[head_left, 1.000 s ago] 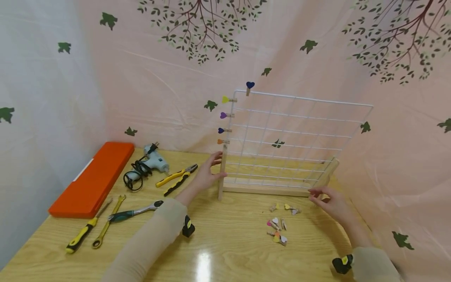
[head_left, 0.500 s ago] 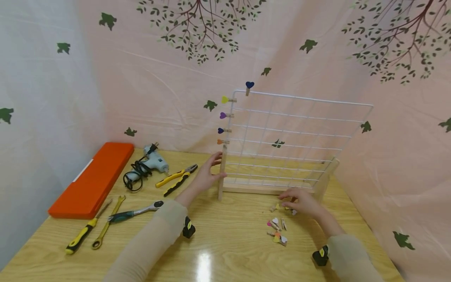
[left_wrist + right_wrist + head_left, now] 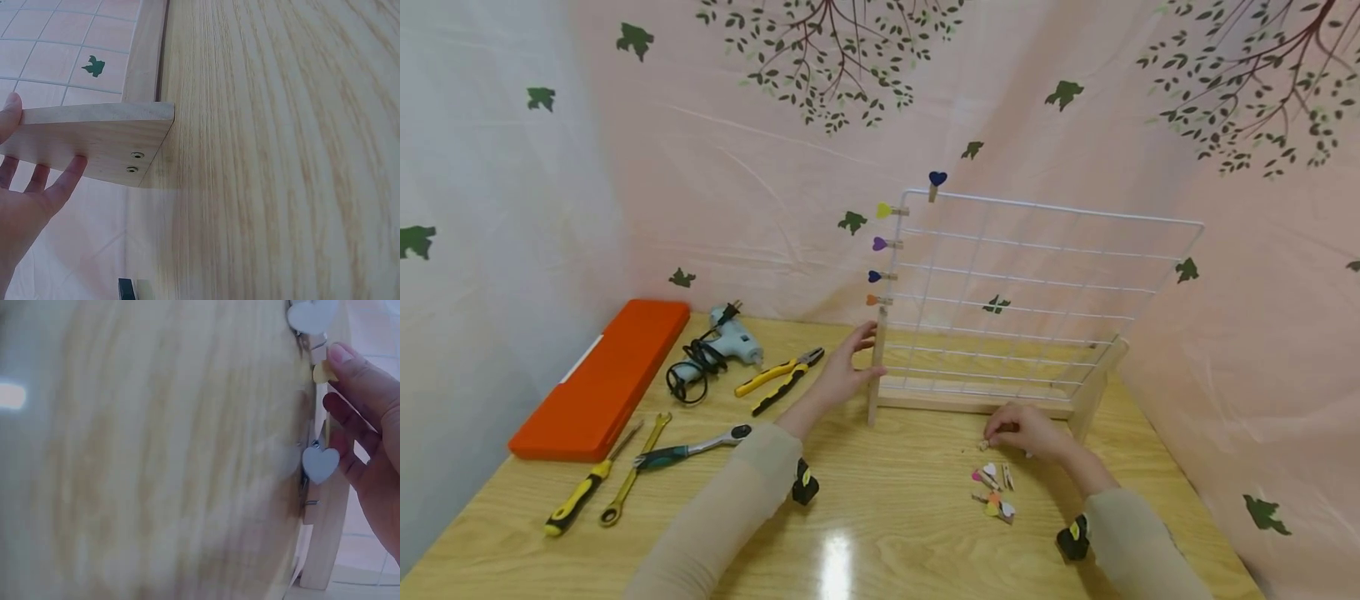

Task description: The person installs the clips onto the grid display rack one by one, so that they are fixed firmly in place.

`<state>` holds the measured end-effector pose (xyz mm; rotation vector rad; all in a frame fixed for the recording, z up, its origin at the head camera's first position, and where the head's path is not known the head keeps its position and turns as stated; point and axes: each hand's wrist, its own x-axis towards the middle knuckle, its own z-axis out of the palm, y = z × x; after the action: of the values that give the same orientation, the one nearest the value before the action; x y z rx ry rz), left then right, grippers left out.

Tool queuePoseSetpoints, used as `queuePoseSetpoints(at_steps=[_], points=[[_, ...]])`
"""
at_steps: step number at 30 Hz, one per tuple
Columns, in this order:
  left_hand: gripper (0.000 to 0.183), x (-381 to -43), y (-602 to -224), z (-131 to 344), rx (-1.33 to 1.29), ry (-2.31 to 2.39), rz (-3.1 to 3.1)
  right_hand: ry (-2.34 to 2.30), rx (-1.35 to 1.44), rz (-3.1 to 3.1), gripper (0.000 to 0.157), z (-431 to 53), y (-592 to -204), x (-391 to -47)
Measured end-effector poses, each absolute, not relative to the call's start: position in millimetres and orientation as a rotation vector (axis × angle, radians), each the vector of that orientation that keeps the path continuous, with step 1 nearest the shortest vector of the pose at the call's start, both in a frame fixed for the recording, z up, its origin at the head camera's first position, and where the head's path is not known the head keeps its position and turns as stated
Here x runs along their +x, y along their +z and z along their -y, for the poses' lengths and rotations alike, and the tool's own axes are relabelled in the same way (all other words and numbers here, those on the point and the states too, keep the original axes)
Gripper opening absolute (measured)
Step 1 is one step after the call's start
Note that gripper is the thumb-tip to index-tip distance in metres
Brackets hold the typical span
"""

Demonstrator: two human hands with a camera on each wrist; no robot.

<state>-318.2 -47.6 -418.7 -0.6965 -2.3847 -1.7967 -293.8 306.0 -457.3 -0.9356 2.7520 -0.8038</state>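
A white wire grid rack [image 3: 1000,292] stands upright on a wooden base. My left hand [image 3: 844,373] grips its left wooden side panel [image 3: 75,140], thumb at one edge and fingertips against the outer face. Low in front of the rack, my right hand [image 3: 1032,429] pinches a small clothespin with a yellow heart [image 3: 323,372] between thumb and forefinger. White-heart clothespins [image 3: 320,464] lie right beside those fingers. Heart clothespins in yellow, purple [image 3: 880,243], blue and orange are clipped down the rack's left edge. A blue-heart one [image 3: 937,180] sits on the top wire.
Several loose heart clothespins [image 3: 992,504] lie in front of the right hand. At left are an orange case [image 3: 598,383], a glue gun [image 3: 730,342], pliers [image 3: 781,379], a screwdriver [image 3: 576,504], a gold wrench [image 3: 625,496] and a ratchet [image 3: 670,456]. Printed cloth hangs behind.
My right hand has moved left from the rack's right foot to the loose clothespins and closed its fingertips on one. The left hand stays on the side panel.
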Motion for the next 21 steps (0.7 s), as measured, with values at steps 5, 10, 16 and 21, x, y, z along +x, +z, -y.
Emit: queuePoseSetpoints(at_steps=[5,10,16,21], points=[[0.075,-321.9,-423.4,46.8,-0.695,-1.777,2.387,-0.741,-0.935,-2.802,0.007,-302.8,-451.9,-291.0],[0.074,-324.9,-427.2,47.3,-0.698,-1.776,2.377,-0.685,-1.004,-2.836,0.013,-302.7,-453.0,-291.7],[0.075,-325.4,-427.9,47.3,-0.697,-1.781,2.378,-0.731,-0.925,-2.834,0.009,-299.9,-443.4,-288.2],[0.076,-325.7,-427.2,47.0,-0.678,-1.781,2.405,-0.911,-0.949,-2.811,0.014,-287.1,-392.6,-277.3]])
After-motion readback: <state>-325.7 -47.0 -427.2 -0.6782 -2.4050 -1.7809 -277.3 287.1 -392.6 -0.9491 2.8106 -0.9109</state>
